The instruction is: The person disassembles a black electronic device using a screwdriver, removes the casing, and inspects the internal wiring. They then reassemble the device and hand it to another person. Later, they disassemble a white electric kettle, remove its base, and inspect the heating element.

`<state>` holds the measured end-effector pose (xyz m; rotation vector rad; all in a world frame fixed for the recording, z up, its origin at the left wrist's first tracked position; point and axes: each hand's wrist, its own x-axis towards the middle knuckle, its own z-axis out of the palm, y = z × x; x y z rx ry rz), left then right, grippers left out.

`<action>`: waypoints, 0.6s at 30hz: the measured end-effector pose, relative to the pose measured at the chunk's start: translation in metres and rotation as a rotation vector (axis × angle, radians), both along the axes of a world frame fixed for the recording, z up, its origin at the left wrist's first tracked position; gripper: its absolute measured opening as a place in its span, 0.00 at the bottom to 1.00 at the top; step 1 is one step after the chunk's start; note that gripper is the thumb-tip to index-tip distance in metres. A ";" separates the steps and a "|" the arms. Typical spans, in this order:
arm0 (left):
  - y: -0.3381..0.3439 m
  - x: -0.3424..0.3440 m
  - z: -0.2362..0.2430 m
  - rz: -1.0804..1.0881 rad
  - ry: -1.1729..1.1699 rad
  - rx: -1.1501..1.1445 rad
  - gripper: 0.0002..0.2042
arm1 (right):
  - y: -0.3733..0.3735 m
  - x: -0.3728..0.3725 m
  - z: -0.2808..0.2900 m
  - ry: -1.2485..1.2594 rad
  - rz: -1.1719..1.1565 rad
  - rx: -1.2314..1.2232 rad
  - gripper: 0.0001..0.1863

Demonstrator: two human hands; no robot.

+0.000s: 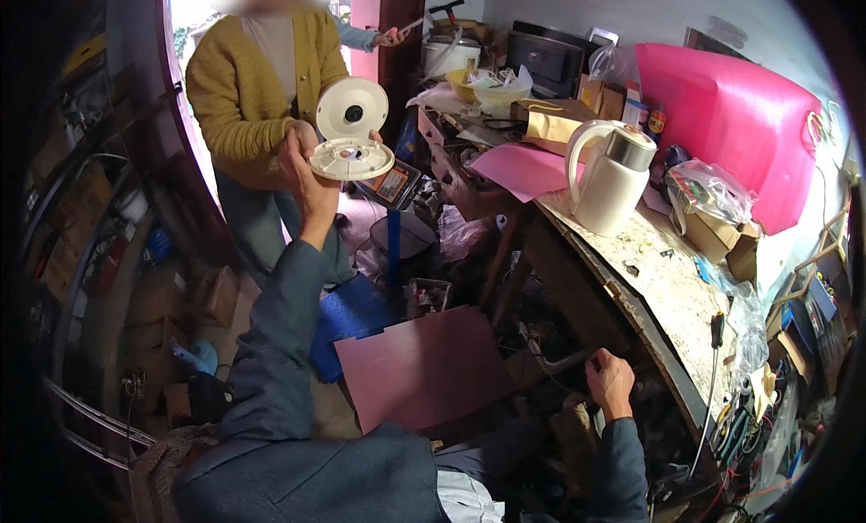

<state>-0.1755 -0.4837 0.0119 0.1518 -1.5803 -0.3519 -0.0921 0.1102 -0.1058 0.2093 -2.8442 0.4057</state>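
My left hand [305, 169] reaches forward and grips a round, cream plastic disc [350, 162] with a ribbed face and a central hole. Directly behind it a matching domed cream piece [352, 108] with a dark centre stands upright. A person in a mustard cardigan [234, 99] has a hand at the disc too. A black rectangular device with an orange label [390, 185] sits just below the disc. My right hand [610, 379] is low by the worktable's front edge, fingers curled; what they hold, if anything, is hidden.
The worktable [640, 275] bears a cream thermos [609, 180], pink sheet [514, 169], boxes and a pink bulky object [713, 117]. Pink board [424, 365], blue sheet [347, 316] and clutter lie below. Shelving is at left. Another person's hand [388, 38] holds something near the doorway.
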 end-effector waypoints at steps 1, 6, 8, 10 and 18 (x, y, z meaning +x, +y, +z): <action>-0.014 0.001 -0.005 -0.045 -0.015 -0.045 0.39 | 0.001 -0.001 -0.001 0.000 0.006 0.016 0.09; -0.004 0.047 0.003 0.045 -0.264 -0.302 0.17 | -0.001 0.001 0.001 -0.012 -0.036 -0.006 0.09; -0.009 0.054 -0.002 -0.012 -0.310 -0.293 0.18 | -0.003 0.001 0.006 -0.033 -0.024 -0.008 0.09; -0.005 0.063 -0.005 -0.006 -0.317 -0.321 0.21 | -0.002 0.000 0.006 -0.053 -0.005 0.012 0.09; 0.075 0.099 0.000 -0.225 -0.363 -0.512 0.19 | -0.048 0.009 0.043 -0.487 0.246 -0.668 0.19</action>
